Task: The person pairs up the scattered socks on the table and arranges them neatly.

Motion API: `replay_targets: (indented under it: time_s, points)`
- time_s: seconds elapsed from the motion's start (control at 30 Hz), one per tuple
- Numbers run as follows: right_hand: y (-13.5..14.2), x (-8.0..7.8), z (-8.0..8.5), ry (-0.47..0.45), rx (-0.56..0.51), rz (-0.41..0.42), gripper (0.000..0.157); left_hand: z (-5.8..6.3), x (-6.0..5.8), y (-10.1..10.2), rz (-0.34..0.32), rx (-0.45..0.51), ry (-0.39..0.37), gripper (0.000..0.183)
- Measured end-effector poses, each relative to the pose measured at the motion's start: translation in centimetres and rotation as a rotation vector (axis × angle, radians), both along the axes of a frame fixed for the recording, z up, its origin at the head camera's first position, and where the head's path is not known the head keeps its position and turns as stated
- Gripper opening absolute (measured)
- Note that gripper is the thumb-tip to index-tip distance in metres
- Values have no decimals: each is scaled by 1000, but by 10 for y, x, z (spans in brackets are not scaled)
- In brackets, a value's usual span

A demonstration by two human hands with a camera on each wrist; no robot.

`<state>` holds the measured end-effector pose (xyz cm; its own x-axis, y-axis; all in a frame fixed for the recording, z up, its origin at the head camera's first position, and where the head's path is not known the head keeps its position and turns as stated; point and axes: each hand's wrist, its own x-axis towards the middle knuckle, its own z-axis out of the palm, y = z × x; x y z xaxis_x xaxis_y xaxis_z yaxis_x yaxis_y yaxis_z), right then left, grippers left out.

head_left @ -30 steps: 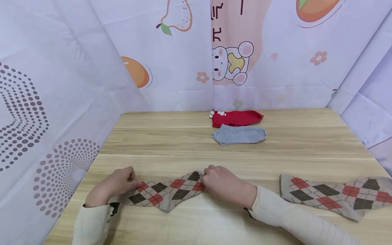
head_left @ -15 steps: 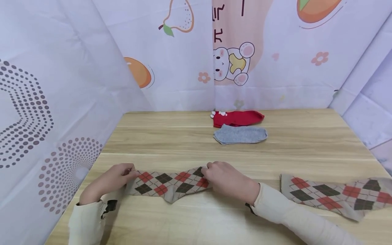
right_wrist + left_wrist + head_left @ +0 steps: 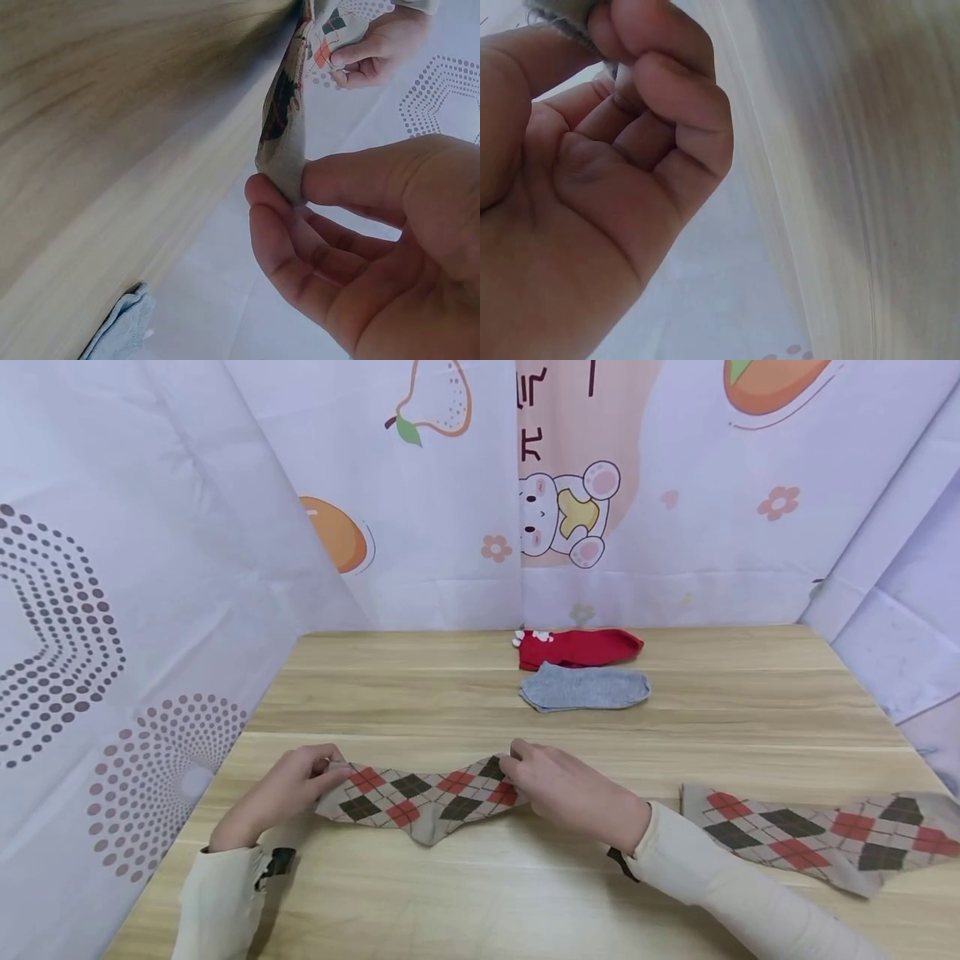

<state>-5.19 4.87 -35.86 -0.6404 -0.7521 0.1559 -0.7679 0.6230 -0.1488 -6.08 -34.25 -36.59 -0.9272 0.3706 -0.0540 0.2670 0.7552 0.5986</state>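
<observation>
An argyle sock [image 3: 427, 797] in beige, red and dark green stretches between both hands near the front of the table. My left hand [image 3: 288, 789] pinches its cuff end between thumb and fingers; the left wrist view shows a bit of the grey-beige cloth [image 3: 566, 15] at the fingertips. At the other end my right hand [image 3: 573, 789] pinches the toe, and in the right wrist view the toe [image 3: 283, 176] sits between thumb and forefinger. The heel points toward the person. A second argyle sock [image 3: 810, 835] of the same pattern lies flat to the right, beyond the right forearm.
A grey ankle sock pair [image 3: 588, 687] lies toward the back of the wooden table [image 3: 390, 693], with red socks [image 3: 581, 648] just behind it. Printed cloth [image 3: 435, 527] hangs along the table's back and left sides.
Both hands have moved slightly away from the person and to the right, carrying the held sock with them. The second argyle sock and the grey and red socks stay put.
</observation>
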Motion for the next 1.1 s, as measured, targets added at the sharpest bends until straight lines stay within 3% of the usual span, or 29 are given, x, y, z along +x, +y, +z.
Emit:
replay_targets:
  time_s: [0.3, 0.53, 0.77, 1.1]
  points:
    - [12, 0, 10, -71, 28, -32, 21, 3, -6, 10, -46, 1, 17, 14]
    - [28, 2, 10, -20, -9, -47, 14, 10, -7, 22, -75, -28, 39, 14]
    - [43, 3, 9, -22, -14, -62, 16, 19, -9, 37, -105, -43, 41, 15]
    - [61, -10, 28, -16, -61, -94, 21, 24, -22, 53, -128, -83, 43, 16]
